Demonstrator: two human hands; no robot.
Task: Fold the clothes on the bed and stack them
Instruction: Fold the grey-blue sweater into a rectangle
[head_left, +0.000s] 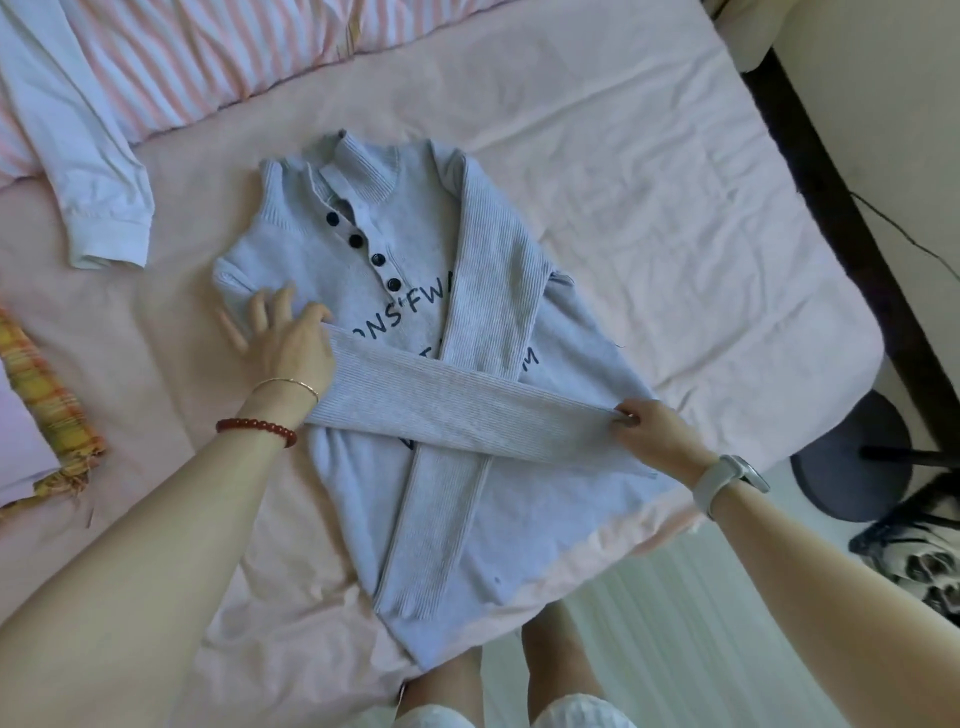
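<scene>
Mid-bed, the grey sweater (395, 291) has 2 sleeves crossed but its body unfolded, her left hand (291, 338) pressing flat-fingered at 9 o'clock, right hand (654, 431) pinching a cuff at 3; the white shirt (78, 156) at 10 o'clock waits, nothing stacked.

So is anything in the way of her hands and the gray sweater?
No, nothing visible. The left hand rests flat on the gray sweater at the sleeve fold, and the right hand pinches the cuff of the sleeve laid across the front. Both already touch it.
</scene>
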